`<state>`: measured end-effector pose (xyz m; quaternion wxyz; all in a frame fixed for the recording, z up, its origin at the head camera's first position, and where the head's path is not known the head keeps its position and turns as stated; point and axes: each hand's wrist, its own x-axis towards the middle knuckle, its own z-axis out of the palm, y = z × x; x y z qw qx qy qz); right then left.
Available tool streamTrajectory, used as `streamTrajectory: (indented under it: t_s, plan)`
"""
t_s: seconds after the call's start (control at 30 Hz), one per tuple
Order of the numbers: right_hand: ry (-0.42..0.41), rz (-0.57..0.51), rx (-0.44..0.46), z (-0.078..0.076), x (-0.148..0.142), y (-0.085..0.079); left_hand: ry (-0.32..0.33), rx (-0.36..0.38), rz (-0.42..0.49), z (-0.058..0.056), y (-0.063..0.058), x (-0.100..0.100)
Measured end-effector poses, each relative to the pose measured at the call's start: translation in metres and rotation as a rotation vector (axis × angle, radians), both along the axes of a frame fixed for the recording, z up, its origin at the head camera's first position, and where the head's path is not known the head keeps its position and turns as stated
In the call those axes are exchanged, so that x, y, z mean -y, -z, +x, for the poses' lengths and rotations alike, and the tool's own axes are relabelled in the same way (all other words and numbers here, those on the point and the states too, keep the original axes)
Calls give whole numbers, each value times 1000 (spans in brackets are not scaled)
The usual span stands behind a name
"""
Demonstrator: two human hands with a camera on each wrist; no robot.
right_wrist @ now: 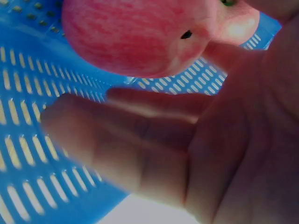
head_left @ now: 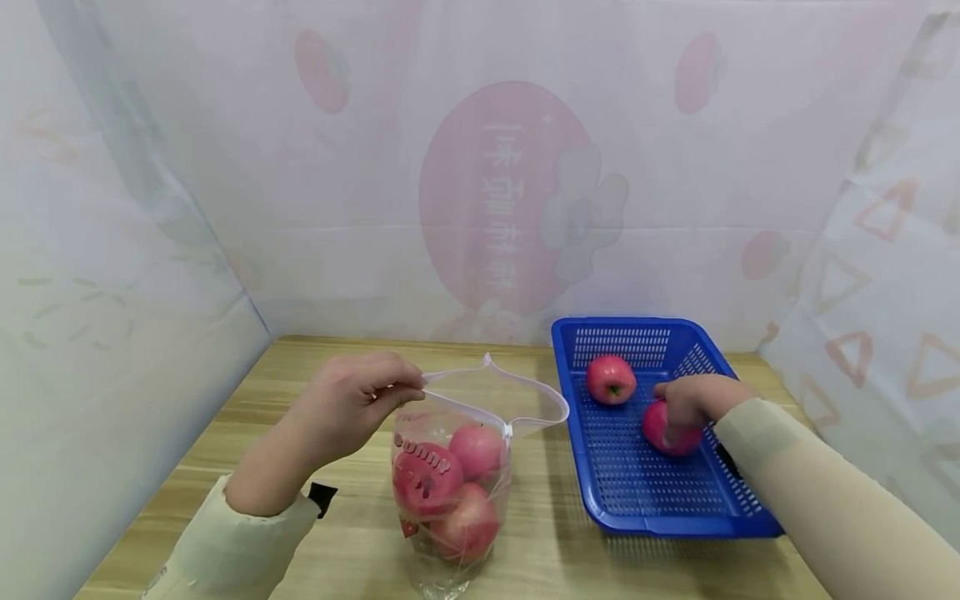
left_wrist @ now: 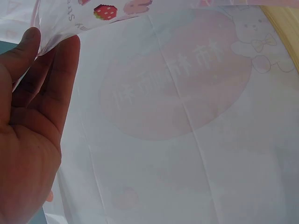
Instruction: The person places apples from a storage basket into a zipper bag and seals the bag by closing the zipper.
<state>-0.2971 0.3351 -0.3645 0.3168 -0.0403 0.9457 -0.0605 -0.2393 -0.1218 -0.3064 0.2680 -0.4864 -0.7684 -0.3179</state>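
My left hand (head_left: 352,400) pinches the rim of a clear zip bag (head_left: 504,417) between thumb and fingers, and its mouth gapes to the right. Inside the bag sit several red apples (head_left: 467,521), seen through the printed plastic. In the left wrist view, thumb and fingertips hold the bag's edge (left_wrist: 60,23), a strawberry print beside them. At the right, my right hand (head_left: 693,400) reaches into a blue basket (head_left: 630,492) and grips a red apple (head_left: 663,429), thumb and index finger around it. The right wrist view shows its other fingers (right_wrist: 117,140) stretched out below the apple (right_wrist: 135,37).
Another red apple (head_left: 611,380) lies in the basket's far left part. The basket stands right of the bag on a wooden table (head_left: 360,533). Printed white cloth (head_left: 360,192) encloses the back and both sides.
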Motion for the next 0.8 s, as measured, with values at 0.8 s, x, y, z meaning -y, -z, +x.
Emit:
streamTrajectory:
  t_s: [0.8]
  plan:
    - [424,-1634,110,15,34,-68,12,5,-15,3,-2,2]
